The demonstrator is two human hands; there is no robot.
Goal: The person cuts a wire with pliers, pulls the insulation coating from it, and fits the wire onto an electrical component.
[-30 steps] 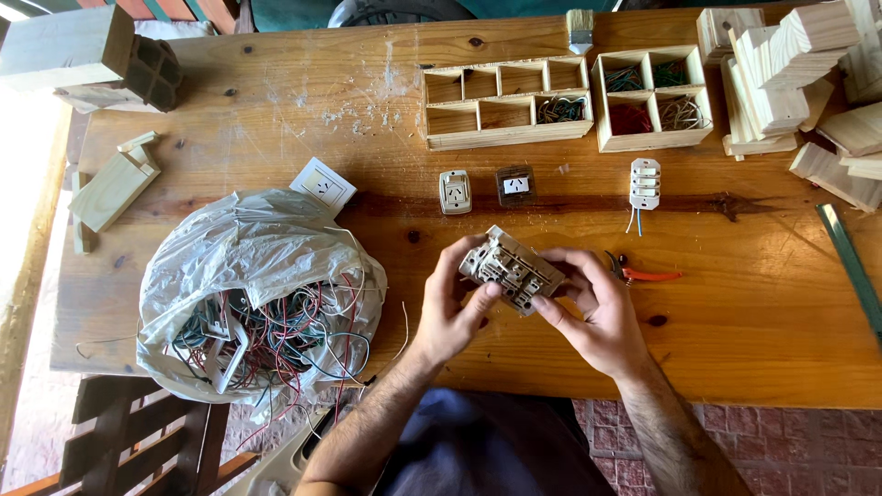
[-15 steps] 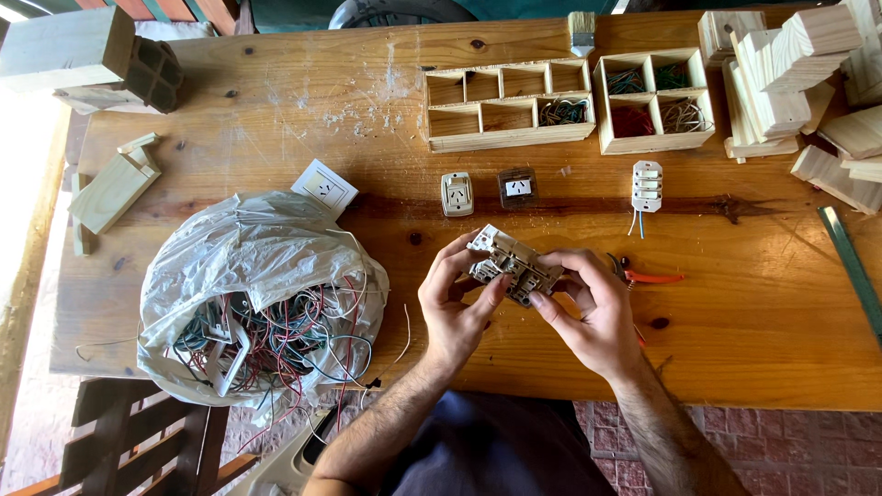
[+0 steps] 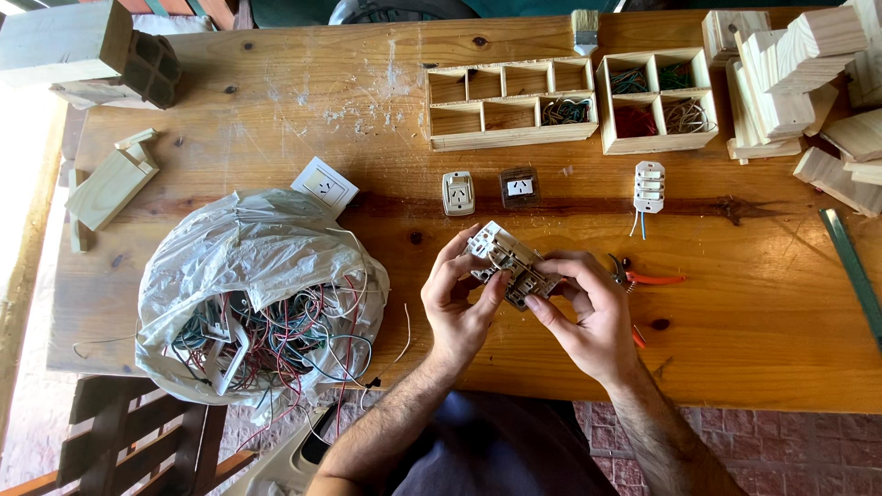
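Pinching a grey switch module (image 3: pixel 511 266) between left hand (image 3: pixel 459 308) and right hand (image 3: pixel 588 317), beside a clear plastic bag (image 3: pixel 248 276) of wires

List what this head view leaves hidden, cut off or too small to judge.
- Socket frame: its middle hidden by left hand and right hand.
- Pliers: partly behind the right hand.
- Bag: deeper contents buried under wires.
- Wood blocks: cut by right edge.

I look down on a worn wooden table (image 3: pixel 276 83), knotted and dusted with pale scratches. Below its near edge I see red brick paving (image 3: pixel 763 450) and a dark slatted wooden chair (image 3: pixel 119 432). Bright daylight washes out the left side.
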